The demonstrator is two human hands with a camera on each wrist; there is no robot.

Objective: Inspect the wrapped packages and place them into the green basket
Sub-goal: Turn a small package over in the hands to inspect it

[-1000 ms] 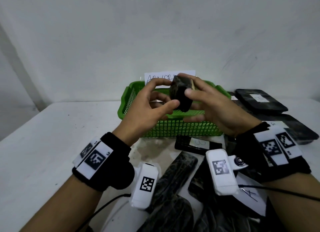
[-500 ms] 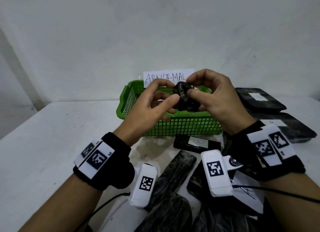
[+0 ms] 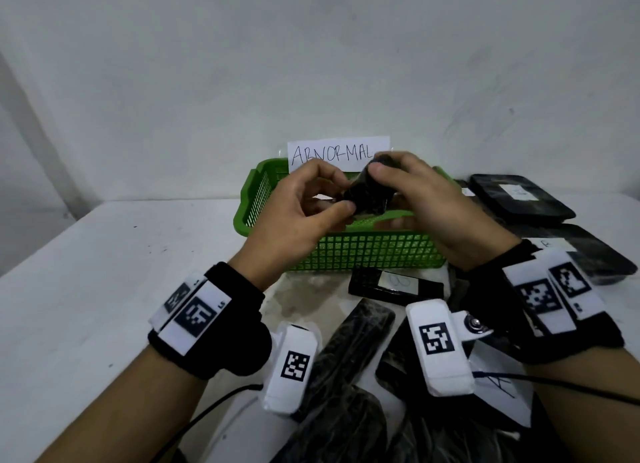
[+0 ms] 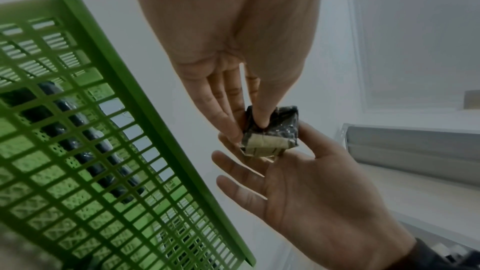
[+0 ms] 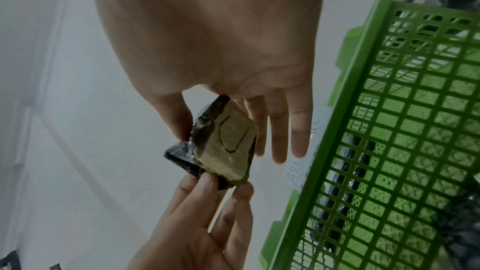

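A small black wrapped package (image 3: pixel 367 194) with a tan taped label (image 5: pixel 228 143) is held in the air over the green basket (image 3: pixel 367 251). My left hand (image 3: pixel 344 194) pinches its near end between thumb and fingers (image 4: pixel 259 122). My right hand (image 3: pixel 384 185) grips its far end, with the thumb (image 5: pixel 179 122) on one side and the fingers on the other. The label bears a dark pen mark. Through the basket's mesh wall (image 4: pixel 124 110) I see another dark wrapped package (image 4: pixel 85 141) lying inside.
A paper sign reading ABNORMAL (image 3: pixel 337 154) stands behind the basket against the wall. Several black wrapped packages (image 3: pixel 356 341) lie on the white table before the basket, one with a white label (image 3: pixel 394 284). Black flat packs (image 3: pixel 519 199) are stacked at the right.
The package has been turned over between my fingers. My right hand has come over its top, and both hands have shifted slightly up and back over the basket.
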